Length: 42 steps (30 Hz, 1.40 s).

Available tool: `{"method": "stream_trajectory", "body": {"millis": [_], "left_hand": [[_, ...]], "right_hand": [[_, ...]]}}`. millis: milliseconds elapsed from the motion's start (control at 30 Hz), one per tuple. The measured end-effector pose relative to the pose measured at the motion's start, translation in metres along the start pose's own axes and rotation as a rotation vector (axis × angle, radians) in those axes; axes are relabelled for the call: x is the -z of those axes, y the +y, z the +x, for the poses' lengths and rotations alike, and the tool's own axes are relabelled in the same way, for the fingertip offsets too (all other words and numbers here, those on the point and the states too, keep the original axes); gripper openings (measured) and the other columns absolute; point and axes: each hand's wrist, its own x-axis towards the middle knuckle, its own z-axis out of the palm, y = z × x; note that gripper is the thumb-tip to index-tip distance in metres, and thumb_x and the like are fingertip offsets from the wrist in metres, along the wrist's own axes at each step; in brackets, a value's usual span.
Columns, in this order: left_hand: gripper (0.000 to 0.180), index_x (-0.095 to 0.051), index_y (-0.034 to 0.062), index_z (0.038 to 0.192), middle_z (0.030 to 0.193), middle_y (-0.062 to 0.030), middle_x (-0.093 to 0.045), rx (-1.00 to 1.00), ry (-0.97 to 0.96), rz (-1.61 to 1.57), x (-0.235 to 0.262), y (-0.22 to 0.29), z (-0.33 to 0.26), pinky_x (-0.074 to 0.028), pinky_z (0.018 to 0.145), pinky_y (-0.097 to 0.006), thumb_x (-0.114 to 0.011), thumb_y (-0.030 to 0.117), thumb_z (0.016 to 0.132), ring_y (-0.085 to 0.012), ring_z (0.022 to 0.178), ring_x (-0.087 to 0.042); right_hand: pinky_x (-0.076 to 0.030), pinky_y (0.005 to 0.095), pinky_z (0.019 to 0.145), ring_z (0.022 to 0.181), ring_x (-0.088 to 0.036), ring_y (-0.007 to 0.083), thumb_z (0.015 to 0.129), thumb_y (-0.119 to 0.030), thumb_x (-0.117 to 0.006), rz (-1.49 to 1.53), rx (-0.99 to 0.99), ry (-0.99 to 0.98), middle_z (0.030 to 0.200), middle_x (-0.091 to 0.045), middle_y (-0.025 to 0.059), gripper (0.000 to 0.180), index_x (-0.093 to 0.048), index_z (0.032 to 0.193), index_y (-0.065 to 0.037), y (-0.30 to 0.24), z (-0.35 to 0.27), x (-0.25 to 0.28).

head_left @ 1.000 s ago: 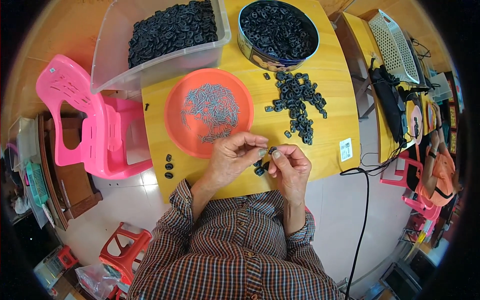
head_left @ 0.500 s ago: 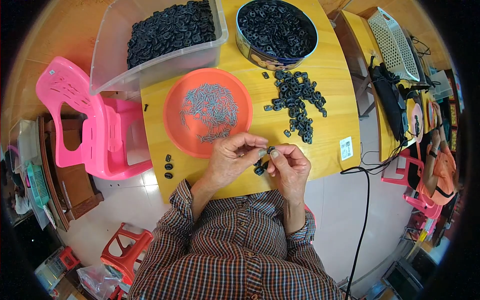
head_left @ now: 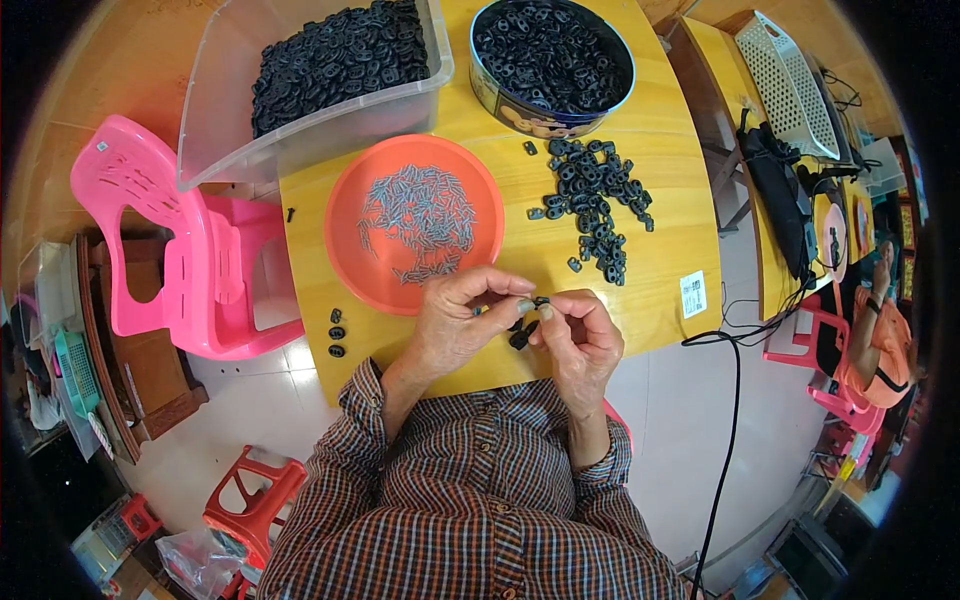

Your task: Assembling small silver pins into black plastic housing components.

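My left hand (head_left: 462, 322) and my right hand (head_left: 580, 335) meet over the near edge of the yellow table (head_left: 660, 150). Between their fingertips they pinch a small black plastic part (head_left: 540, 301). A couple more black parts (head_left: 519, 335) lie just under the fingers. An orange dish (head_left: 350, 200) holding several small grey metal pieces sits just beyond my left hand. A loose heap of black parts (head_left: 595, 195) lies beyond my right hand.
A clear plastic tub (head_left: 230, 120) of black parts and a round tin (head_left: 500, 95) of black parts stand at the table's far side. Three black parts (head_left: 335, 333) lie at the near left corner. A pink chair (head_left: 170, 250) stands left; a cable (head_left: 735, 400) hangs right.
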Motion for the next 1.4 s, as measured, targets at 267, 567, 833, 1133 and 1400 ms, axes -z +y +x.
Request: {"method": "stream_trajectory", "body": {"millis": [267,567,833,1133,1400], "left_hand": [[0.016,-0.064,-0.0018,0.100,0.090,-0.0052,-0.067,-0.036,-0.022,-0.054,-0.008,0.001,0.000,-0.052,0.069,-0.021,-0.061,-0.004,0.084,-0.0080,0.079,-0.063],[0.018,-0.061,-0.0033,0.104,0.093,-0.0075,-0.066,0.022,-0.040,-0.212,-0.017,-0.005,0.002,-0.053,0.072,-0.022,-0.058,-0.004,0.086,-0.0098,0.082,-0.064],[0.019,-0.060,-0.0038,0.105,0.092,-0.0081,-0.066,0.054,-0.036,-0.264,-0.024,-0.003,0.004,-0.053,0.073,-0.022,-0.058,-0.006,0.086,-0.0101,0.082,-0.064],[0.018,-0.062,-0.0037,0.103,0.089,-0.0068,-0.066,0.024,-0.019,-0.224,-0.028,-0.006,0.005,-0.053,0.069,-0.022,-0.059,-0.005,0.085,-0.0094,0.079,-0.064],[0.017,-0.064,-0.0020,0.101,0.088,-0.0059,-0.067,0.000,-0.001,-0.123,-0.029,-0.003,0.005,-0.053,0.067,-0.021,-0.061,-0.004,0.084,-0.0087,0.077,-0.064]], "right_hand": [[-0.045,0.0182,0.053,0.060,-0.056,0.0057,0.089,-0.005,-0.058,0.125,-0.198,0.005,0.079,-0.062,0.0038,0.006,-0.056,0.092,0.000,-0.007,-0.004,0.008],[-0.043,0.0173,0.050,0.057,-0.055,0.0052,0.092,-0.011,-0.056,0.183,-0.274,0.027,0.078,-0.063,0.0044,0.010,-0.054,0.091,-0.001,-0.010,-0.003,0.014],[-0.044,0.0177,0.050,0.057,-0.055,0.0055,0.092,-0.010,-0.056,0.192,-0.263,0.050,0.079,-0.064,0.0051,0.010,-0.054,0.090,-0.001,-0.007,-0.003,0.017],[-0.045,0.0187,0.051,0.058,-0.055,0.0064,0.091,-0.008,-0.055,0.250,-0.269,0.073,0.080,-0.064,0.0063,0.008,-0.053,0.091,0.000,-0.004,-0.003,0.018],[-0.048,0.0196,0.053,0.058,-0.056,0.0071,0.091,-0.007,-0.056,0.183,-0.221,0.094,0.080,-0.063,0.0065,0.008,-0.053,0.091,0.001,-0.003,-0.006,0.017]]}}
